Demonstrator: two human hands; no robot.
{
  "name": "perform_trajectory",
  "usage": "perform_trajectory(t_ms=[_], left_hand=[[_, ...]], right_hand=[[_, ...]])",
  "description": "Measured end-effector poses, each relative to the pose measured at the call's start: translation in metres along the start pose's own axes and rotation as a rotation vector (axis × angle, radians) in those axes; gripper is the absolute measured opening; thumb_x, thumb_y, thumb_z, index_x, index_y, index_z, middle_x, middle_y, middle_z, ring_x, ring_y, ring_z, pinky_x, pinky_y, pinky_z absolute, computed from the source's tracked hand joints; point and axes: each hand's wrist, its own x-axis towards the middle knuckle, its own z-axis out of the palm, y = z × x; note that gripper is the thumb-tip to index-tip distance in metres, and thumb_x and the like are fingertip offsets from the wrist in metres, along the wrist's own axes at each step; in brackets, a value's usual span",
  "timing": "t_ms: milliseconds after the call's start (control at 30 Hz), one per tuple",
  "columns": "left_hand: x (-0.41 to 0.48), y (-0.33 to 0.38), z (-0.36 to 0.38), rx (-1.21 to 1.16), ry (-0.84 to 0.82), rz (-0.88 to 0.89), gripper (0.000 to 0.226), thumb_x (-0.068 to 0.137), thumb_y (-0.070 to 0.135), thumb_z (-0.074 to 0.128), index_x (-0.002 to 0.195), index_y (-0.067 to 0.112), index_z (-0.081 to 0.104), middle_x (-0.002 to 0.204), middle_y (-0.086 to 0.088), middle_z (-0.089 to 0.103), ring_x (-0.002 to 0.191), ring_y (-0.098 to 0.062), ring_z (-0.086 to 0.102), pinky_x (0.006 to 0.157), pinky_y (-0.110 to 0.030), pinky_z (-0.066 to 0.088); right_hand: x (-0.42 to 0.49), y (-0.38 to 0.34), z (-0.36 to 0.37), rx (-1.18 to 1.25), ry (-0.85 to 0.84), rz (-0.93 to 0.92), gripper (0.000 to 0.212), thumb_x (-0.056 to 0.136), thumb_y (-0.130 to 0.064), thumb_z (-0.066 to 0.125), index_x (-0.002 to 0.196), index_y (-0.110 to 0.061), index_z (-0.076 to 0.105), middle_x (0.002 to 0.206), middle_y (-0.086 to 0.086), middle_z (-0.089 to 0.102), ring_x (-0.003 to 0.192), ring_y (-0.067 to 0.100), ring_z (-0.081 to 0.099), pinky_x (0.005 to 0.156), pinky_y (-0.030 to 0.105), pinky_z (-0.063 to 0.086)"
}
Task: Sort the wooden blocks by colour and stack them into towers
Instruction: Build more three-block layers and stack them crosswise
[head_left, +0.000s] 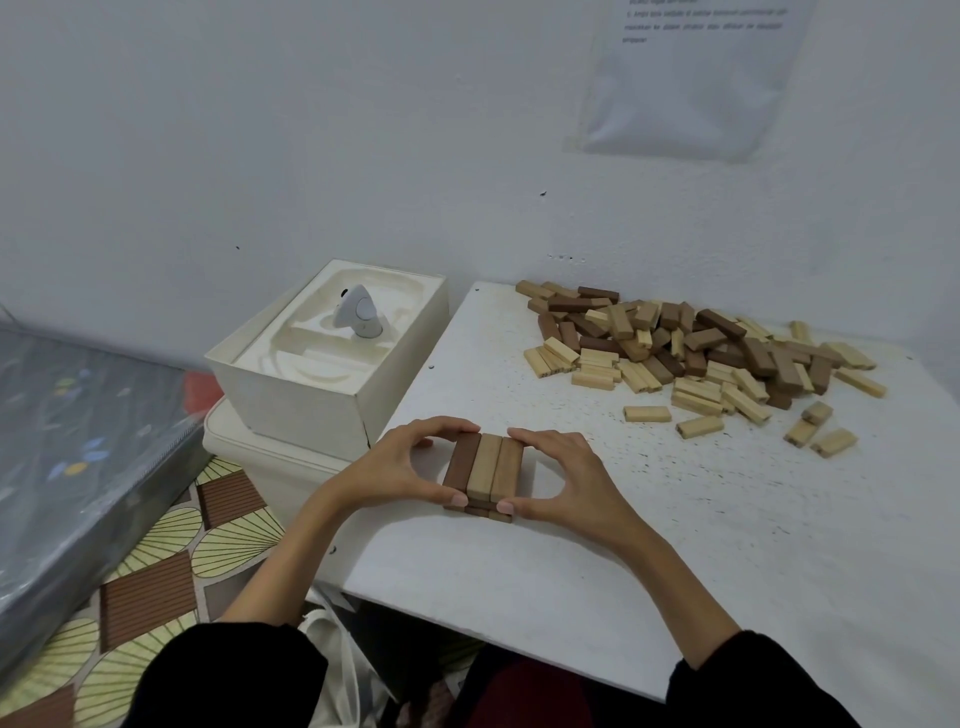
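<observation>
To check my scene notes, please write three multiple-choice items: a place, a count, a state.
1. Where on the table lies the loose pile? A near edge; B far side, by the wall; C between the hands.
2. How many blocks form the top layer of the stack? A two; B three; C five.
3. What do the left hand and right hand do? A rest idle; B dig in the pile; C hold the stack.
Key: B, it lies by the wall; B, three lie side by side; C, thumbs and fingers clasp it.
</observation>
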Motion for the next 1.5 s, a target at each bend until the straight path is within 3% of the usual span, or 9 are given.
perform_trajectory(t_ms=[233, 367, 533, 700, 800, 967, 1100, 1267, 1500], left_hand=[[0.001, -0.001, 0.000, 0.001, -0.008, -0.010, 0.077, 0.051, 0.049, 0.081, 0.122, 0.040, 0.054, 0.122, 0.025, 0.058, 0.120, 0.002, 0.048, 0.104, -0.026, 0.035], [0.001, 0.000, -0.001, -0.003, -0.021, -0.007, 0.084, 0.051, 0.052, 0.080, 0.128, 0.040, 0.049, 0.129, 0.021, 0.056, 0.124, 0.001, 0.046, 0.104, -0.024, 0.035], [0.007, 0.014, -0.001, 0.008, 0.100, 0.006, 0.059, 0.065, 0.063, 0.064, 0.120, 0.041, 0.056, 0.125, 0.025, 0.055, 0.120, 0.004, 0.045, 0.101, -0.022, 0.035], [0.031, 0.050, 0.011, 0.246, 0.153, 0.100, 0.039, 0.080, 0.050, 0.060, 0.116, 0.035, 0.058, 0.122, 0.018, 0.057, 0.119, -0.009, 0.044, 0.104, -0.038, 0.034], [0.044, 0.082, 0.034, 0.320, 0.191, 0.180, 0.038, 0.085, 0.045, 0.060, 0.118, 0.027, 0.061, 0.126, 0.008, 0.059, 0.121, -0.014, 0.044, 0.102, -0.033, 0.032], [0.063, 0.111, 0.116, 0.378, 0.139, 0.332, 0.036, 0.092, 0.029, 0.058, 0.127, 0.018, 0.056, 0.134, 0.001, 0.053, 0.126, -0.014, 0.040, 0.103, -0.020, 0.022], [0.079, 0.105, 0.172, 0.364, 0.133, 0.232, 0.050, 0.096, 0.032, 0.049, 0.142, 0.016, 0.039, 0.153, -0.001, 0.029, 0.142, -0.016, 0.020, 0.115, -0.027, 0.011], [0.098, 0.097, 0.199, 0.540, 0.066, 0.104, 0.084, 0.078, 0.063, -0.001, 0.151, 0.023, 0.013, 0.160, 0.003, 0.004, 0.146, -0.012, -0.005, 0.111, -0.028, -0.013], [0.101, 0.096, 0.200, 0.585, 0.093, 0.116, 0.082, 0.079, 0.062, -0.001, 0.151, 0.025, 0.016, 0.160, 0.005, 0.006, 0.146, -0.010, -0.002, 0.115, -0.030, -0.007]], right_hand=[[-0.002, 0.000, -0.001, 0.016, -0.001, -0.002, 0.079, 0.064, -0.041, 0.083, 0.133, -0.036, 0.044, 0.122, -0.021, 0.046, 0.116, 0.002, 0.034, 0.097, 0.025, 0.029], [-0.003, 0.001, -0.003, 0.063, -0.016, -0.004, 0.088, 0.060, -0.048, 0.081, 0.135, -0.041, 0.037, 0.123, -0.023, 0.047, 0.114, 0.000, 0.037, 0.090, 0.014, 0.029], [-0.010, 0.004, -0.018, 0.087, 0.030, 0.013, 0.072, 0.066, -0.047, 0.079, 0.128, -0.043, 0.043, 0.119, -0.031, 0.046, 0.113, -0.007, 0.038, 0.084, 0.006, 0.028], [-0.022, 0.018, -0.046, 0.074, 0.161, 0.085, 0.051, 0.078, -0.039, 0.070, 0.127, -0.033, 0.053, 0.120, -0.023, 0.051, 0.115, -0.002, 0.038, 0.082, -0.003, 0.024], [-0.030, 0.034, -0.063, 0.044, 0.240, 0.131, 0.043, 0.083, -0.031, 0.068, 0.125, -0.026, 0.057, 0.124, -0.012, 0.054, 0.117, 0.006, 0.042, 0.085, 0.004, 0.029], [-0.045, 0.077, -0.093, -0.220, 0.408, 0.292, 0.037, 0.087, -0.027, 0.064, 0.124, -0.024, 0.059, 0.130, 0.000, 0.055, 0.122, 0.023, 0.039, 0.097, 0.037, 0.036], [-0.058, 0.109, -0.114, -0.488, 0.460, 0.420, 0.041, 0.089, -0.031, 0.060, 0.129, -0.022, 0.055, 0.134, 0.004, 0.048, 0.123, 0.027, 0.036, 0.098, 0.040, 0.033], [-0.064, 0.131, -0.136, -0.489, 0.446, 0.369, 0.038, 0.089, -0.037, 0.058, 0.125, -0.025, 0.057, 0.126, 0.003, 0.046, 0.120, 0.023, 0.035, 0.098, 0.037, 0.029], [-0.046, 0.145, -0.153, -0.507, 0.512, 0.311, 0.023, 0.086, -0.025, 0.062, 0.109, -0.021, 0.067, 0.108, 0.003, 0.053, 0.106, 0.023, 0.044, 0.083, 0.032, 0.029]])
